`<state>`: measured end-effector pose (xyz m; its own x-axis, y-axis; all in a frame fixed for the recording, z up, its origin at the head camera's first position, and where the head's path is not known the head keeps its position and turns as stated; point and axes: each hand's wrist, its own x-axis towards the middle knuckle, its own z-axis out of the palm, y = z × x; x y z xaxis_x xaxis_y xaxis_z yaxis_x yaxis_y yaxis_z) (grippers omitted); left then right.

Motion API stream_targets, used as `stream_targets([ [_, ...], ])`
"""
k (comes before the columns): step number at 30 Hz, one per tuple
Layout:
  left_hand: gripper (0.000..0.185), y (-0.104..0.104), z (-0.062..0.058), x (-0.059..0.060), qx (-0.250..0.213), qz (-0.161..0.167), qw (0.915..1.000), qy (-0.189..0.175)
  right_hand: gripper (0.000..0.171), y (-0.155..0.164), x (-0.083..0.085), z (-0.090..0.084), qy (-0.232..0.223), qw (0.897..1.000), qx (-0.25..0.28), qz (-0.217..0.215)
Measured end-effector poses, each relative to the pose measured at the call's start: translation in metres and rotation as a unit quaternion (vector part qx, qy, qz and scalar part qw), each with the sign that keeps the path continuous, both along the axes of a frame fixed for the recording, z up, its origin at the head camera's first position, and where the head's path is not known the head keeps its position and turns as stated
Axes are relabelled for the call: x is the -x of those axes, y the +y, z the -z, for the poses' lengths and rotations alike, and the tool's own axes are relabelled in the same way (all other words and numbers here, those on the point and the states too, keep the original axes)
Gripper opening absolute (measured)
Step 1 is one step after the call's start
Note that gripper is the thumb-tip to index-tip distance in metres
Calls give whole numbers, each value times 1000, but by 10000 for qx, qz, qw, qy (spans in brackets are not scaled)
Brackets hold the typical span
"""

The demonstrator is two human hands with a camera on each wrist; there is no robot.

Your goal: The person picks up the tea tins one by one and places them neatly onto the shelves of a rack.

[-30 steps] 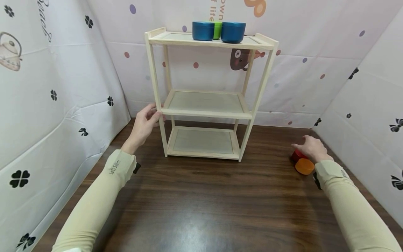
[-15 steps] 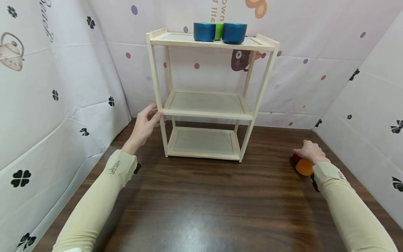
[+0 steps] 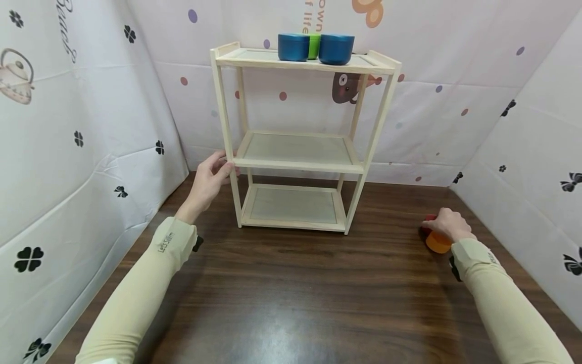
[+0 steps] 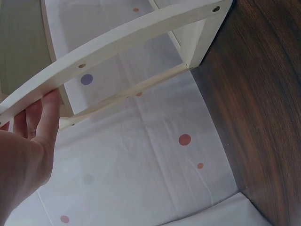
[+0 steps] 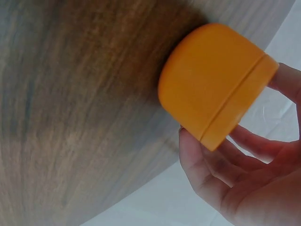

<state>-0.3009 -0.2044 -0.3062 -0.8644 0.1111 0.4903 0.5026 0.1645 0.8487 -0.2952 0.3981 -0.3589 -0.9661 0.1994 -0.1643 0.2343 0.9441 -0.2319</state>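
Observation:
My left hand (image 3: 211, 174) grips the front left post of a pale wooden three-tier shelf rack (image 3: 297, 164) at middle-shelf height. In the left wrist view the left hand (image 4: 28, 141) has its fingers lying along a rail of the rack (image 4: 141, 40). At the table's right side my right hand (image 3: 447, 225) comes down on an orange round container (image 3: 437, 243). A red container (image 3: 427, 220) sits just behind it, mostly hidden. The right wrist view shows the right hand (image 5: 235, 179) with thumb and fingers curled round the lid end of the orange container (image 5: 211, 80).
On the rack's top shelf stand two blue round containers (image 3: 293, 46) (image 3: 336, 48) with a green one (image 3: 313, 44) between them. The middle and bottom shelves hold nothing. The dark wooden table (image 3: 295, 293) is enclosed by patterned white cloth walls (image 3: 68, 151) on three sides.
My right hand has dropped from above the red container onto the orange one and its fingers have curled round it. The left hand stays on the rack's post.

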Motion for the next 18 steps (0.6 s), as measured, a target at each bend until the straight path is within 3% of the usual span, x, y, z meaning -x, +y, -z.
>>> stream_targets([
  [18, 42, 0, 0, 1, -212, 162, 9996, -3, 60, -6, 0, -3, 157, 9997, 38, -161],
])
